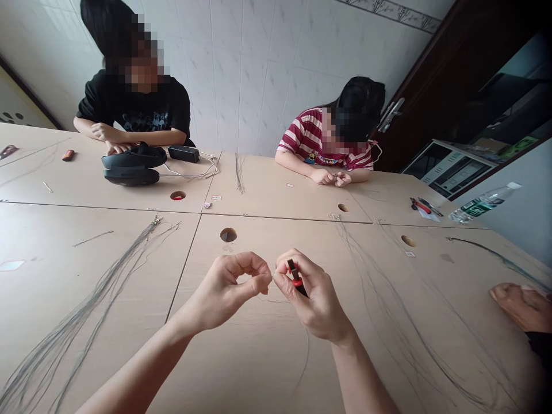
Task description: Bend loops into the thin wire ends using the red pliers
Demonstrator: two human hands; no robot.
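Observation:
Over the middle of the table, my left hand (235, 290) is closed in a pinch on the end of a thin wire (307, 356). Close to its fingertips is my right hand (311, 296), whose thumb and finger pinch the same fine strand. A small black and red tool (295, 278) is also gripped in my right hand, its tip pointing up; the palm hides most of it. The wire trails below my right hand onto the table. Whatever is at the pinched end is too small to make out.
A bundle of grey wires (116, 267) lies left, and more wires (388, 299) lie right. Round holes (228, 234) pierce the table (241, 368). Two people sit opposite, near a black case (131, 167). A bottle (485, 202) and another person's hand (524, 305) are at right.

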